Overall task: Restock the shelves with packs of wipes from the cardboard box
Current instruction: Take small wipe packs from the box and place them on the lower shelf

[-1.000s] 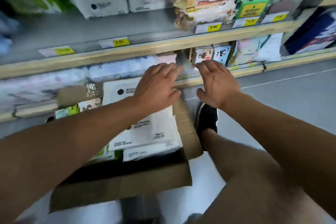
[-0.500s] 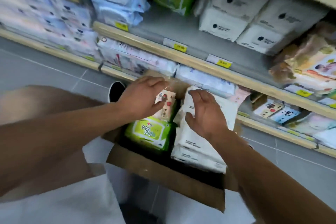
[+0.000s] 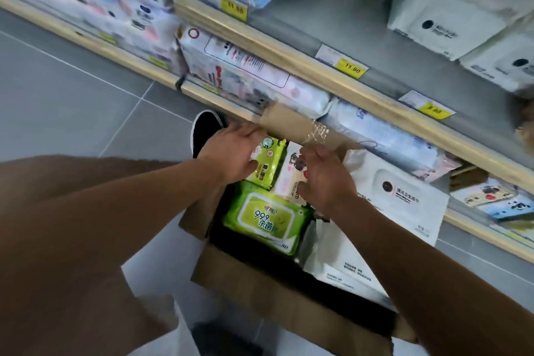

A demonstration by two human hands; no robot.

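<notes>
- Cardboard box (image 3: pixel 289 306) on the floor, open; taken as landmark. Its far flap (image 3: pixel 300 127) stands up against the lower shelf edge (image 3: pixel 390 115), clear tape crumpled on it.
- Inside the box: large green pack (image 3: pixel 265 220) at the near-left, flat; small green pack (image 3: pixel 267 165) behind it at the far-left; small white pack with a cartoon print (image 3: pixel 291 176) just beside that; big white pack (image 3: pixel 404 196) leaning up out of the box's right side.
- Left hand (image 3: pixel 234 153) over the box's far-left corner, fingers reaching toward the flap, thumb against the small green pack — cannot tell whether it truly grips anything.
- Right hand (image 3: pixel 326 179) over the box's middle, fingers curled down around the top of the small white pack; looks like the pick.
- Shelves (image 3: pixel 318 26) beyond the box already hold wipes; a bare grey stretch above the flap.
- Risks, as judged: the upright flap may snag a rising pack; a one-edge pinch on slick film could slip; the leaning white pack could slide out if the box is jostled — its perch looks loose.
</notes>
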